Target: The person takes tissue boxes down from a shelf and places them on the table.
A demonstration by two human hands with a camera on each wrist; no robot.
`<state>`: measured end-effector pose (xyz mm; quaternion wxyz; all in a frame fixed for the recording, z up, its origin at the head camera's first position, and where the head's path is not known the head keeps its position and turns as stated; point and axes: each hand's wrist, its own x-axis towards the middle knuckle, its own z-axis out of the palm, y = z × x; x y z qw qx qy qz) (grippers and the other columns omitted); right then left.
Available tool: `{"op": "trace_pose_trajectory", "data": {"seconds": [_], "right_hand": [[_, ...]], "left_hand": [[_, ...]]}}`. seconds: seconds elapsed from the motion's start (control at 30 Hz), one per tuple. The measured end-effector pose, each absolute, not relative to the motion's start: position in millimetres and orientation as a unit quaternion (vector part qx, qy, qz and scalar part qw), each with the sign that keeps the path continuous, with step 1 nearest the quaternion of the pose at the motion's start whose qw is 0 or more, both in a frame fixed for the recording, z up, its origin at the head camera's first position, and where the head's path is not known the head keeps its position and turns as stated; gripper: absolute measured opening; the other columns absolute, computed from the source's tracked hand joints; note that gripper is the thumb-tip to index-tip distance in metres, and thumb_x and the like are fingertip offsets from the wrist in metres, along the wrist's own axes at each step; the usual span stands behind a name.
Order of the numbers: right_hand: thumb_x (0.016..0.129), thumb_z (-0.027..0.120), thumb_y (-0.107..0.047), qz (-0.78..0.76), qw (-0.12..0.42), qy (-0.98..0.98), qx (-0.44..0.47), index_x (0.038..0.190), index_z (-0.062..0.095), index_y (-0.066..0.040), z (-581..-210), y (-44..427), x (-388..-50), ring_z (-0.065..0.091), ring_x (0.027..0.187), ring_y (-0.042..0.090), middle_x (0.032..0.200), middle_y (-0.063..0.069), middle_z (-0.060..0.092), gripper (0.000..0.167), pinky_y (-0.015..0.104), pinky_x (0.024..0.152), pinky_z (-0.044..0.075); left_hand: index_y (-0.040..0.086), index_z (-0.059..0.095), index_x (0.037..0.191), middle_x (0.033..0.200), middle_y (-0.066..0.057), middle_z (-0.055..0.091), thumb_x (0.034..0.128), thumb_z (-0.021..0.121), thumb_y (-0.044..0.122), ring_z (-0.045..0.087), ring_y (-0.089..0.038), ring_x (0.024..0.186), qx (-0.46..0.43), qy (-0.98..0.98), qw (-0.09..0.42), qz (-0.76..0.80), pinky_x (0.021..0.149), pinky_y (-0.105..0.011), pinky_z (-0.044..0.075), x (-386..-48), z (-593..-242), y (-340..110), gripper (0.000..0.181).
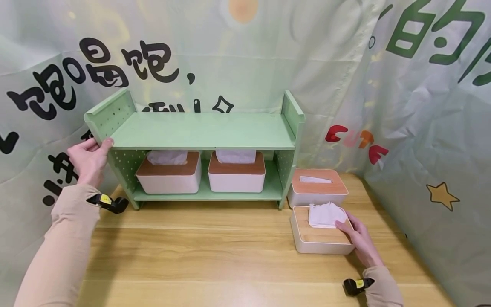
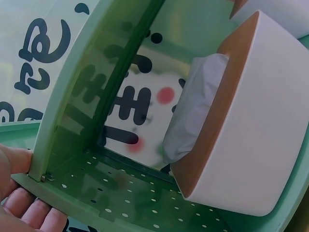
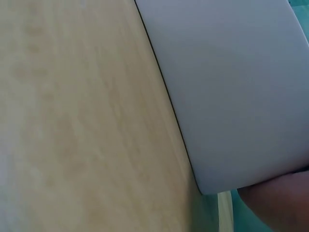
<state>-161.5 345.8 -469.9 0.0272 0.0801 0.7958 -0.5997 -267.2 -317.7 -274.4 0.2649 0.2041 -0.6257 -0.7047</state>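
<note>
My left hand (image 1: 90, 160) grips the left side panel of a green two-tier shelf (image 1: 203, 130), thumb at the front edge and fingers curled around the outside. In the left wrist view those fingers (image 2: 36, 208) wrap the perforated panel. My right hand (image 1: 361, 239) holds the right end of a white tissue box (image 1: 324, 248) with a light wood lid, its thumb on top beside the protruding tissue (image 1: 326, 214). The box rests on the table. Filling much of the right wrist view is the box's white side (image 3: 231, 96), with part of my hand at the lower right corner.
On the lower tier stand two tissue boxes with brown lids, one left (image 1: 170, 181) and one right (image 1: 236, 181). Another tissue box (image 1: 318, 198) sits right of the shelf, directly behind the held one. Printed cloth (image 1: 245, 64) hangs behind the wooden table (image 1: 199, 247) and along its right side.
</note>
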Motion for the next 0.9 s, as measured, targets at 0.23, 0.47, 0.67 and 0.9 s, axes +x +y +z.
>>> {"op": "trace_pose_trajectory", "data": {"seconds": [0.23, 0.47, 0.67, 0.9], "right_hand": [[0.106, 0.051, -0.031, -0.600, 0.036, 0.795, 0.081, 0.161, 0.002, -0.006, -471, 352, -164, 0.009, 0.154, 0.038, 0.169, 0.020, 0.003, 0.077, -0.003, 0.096, 0.028], [0.106, 0.050, -0.030, -0.596, 0.039, 0.798, 0.079, 0.162, 0.002, -0.007, -470, 355, -167, 0.007, 0.155, 0.038, 0.169, 0.019, 0.001, 0.077, -0.001, 0.106, 0.024], [0.107, 0.049, -0.030, -0.596, 0.040, 0.799, 0.073, 0.162, 0.001, -0.008, -472, 356, -168, 0.007, 0.155, 0.038, 0.169, 0.019, 0.001, 0.076, -0.003, 0.101, 0.026], [0.107, 0.049, -0.031, -0.599, 0.034, 0.797, 0.073, 0.161, 0.002, -0.007, -473, 357, -166, 0.007, 0.155, 0.037, 0.169, 0.019, 0.001, 0.076, -0.003, 0.101, 0.025]], "left_hand": [[0.003, 0.059, 0.136, 0.053, 0.024, 0.061, 0.0853, 0.076, 0.009, 0.062, 0.008, 0.057, 0.211, -0.631, 0.265, -0.698, 0.056, -0.006, 0.050, -267, -274, -318, 0.054], [0.003, 0.060, 0.136, 0.054, 0.022, 0.063, 0.0853, 0.076, 0.008, 0.063, 0.007, 0.057, 0.210, -0.625, 0.266, -0.704, 0.055, -0.007, 0.051, -266, -273, -318, 0.053], [0.004, 0.059, 0.136, 0.054, 0.022, 0.063, 0.0856, 0.076, 0.008, 0.064, 0.006, 0.058, 0.207, -0.623, 0.265, -0.706, 0.057, -0.007, 0.052, -266, -273, -318, 0.053], [0.005, 0.059, 0.136, 0.055, 0.023, 0.062, 0.0859, 0.076, 0.009, 0.064, 0.006, 0.060, 0.207, -0.628, 0.261, -0.703, 0.058, -0.007, 0.052, -267, -274, -316, 0.053]]}}
